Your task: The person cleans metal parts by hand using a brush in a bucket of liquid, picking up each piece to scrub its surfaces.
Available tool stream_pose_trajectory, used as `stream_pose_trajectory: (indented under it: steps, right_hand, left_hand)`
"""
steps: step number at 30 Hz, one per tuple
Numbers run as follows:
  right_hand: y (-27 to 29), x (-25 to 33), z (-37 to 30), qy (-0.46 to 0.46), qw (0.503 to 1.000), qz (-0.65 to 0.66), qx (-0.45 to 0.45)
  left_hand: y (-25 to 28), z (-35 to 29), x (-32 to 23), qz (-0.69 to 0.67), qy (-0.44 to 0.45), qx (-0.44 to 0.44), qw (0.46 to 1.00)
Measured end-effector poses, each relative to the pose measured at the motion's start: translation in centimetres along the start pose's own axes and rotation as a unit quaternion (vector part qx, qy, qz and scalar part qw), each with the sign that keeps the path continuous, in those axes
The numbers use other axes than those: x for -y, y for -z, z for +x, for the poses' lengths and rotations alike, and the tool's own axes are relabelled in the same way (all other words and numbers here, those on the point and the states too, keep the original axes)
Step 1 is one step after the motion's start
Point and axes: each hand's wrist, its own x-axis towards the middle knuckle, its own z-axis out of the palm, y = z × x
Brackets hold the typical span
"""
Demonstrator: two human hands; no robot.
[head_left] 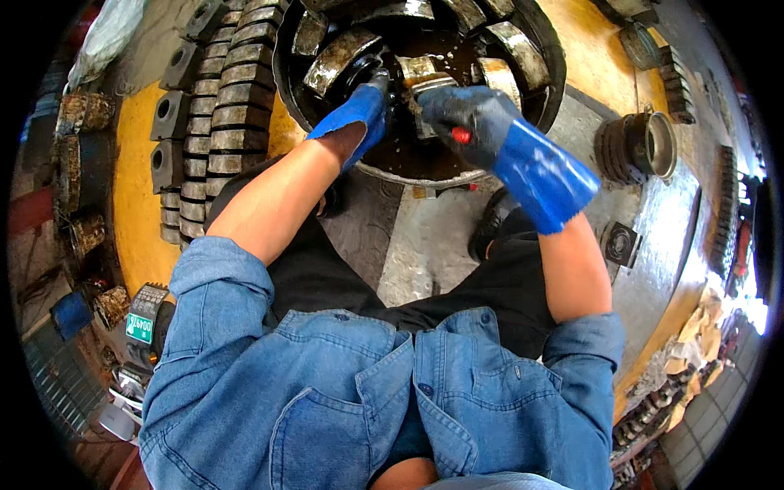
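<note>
I saw the round black basin (287, 77) of dark oily liquid, ringed inside by curved grimy metal blocks that crowded its rim. At its middle lay the curved metal block (425, 77) between both blue-gloved hands. My right hand (469, 114) clenched a red-handled tool against it; my left hand (359, 110) touched its left edge, grip unclear.
</note>
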Motion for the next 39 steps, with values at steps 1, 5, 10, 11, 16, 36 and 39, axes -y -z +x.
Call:
stream_pose_trajectory:
  steps: [1, 5, 10, 11, 16, 36, 39]
  right_hand:
    - [-0.2, -0.7, 0.7, 0.001, 0.999, 0.031, -0.033]
    - [-1.2, -4.4, 2.3, -0.038, 0.994, 0.084, -0.055]
    - [-1.4, -5.7, 2.6, -0.074, 0.959, 0.228, -0.154]
    - [-1.3, -5.5, 2.4, -0.135, 0.94, 0.276, -0.147]
    - [1.3, -6.1, -0.2, -0.354, 0.882, 0.301, -0.081]
    - [4.2, -0.1, -4.0, -0.424, 0.672, 0.582, -0.174]
    - [4.3, 0.8, -3.9, -0.418, 0.627, 0.63, -0.188]
  left_hand:
    - [0.1, 0.0, 0.0, 0.032, -0.007, -0.003, 0.999]
    - [-1.4, -2.5, -0.7, 0.16, -0.014, -0.002, 0.987]
    - [-2.9, -4.4, -1.4, 0.137, -0.035, 0.012, 0.99]
    - [-2.1, -3.6, -0.9, 0.131, -0.046, 0.025, 0.99]
    - [-2.7, -2.8, -1.3, 0.085, -0.054, 0.089, 0.991]
    - [-6.1, -9.3, -2.7, 0.153, 0.084, 0.15, 0.973]
    - [-5.3, -9.3, -3.1, 0.17, 0.015, 0.125, 0.977]
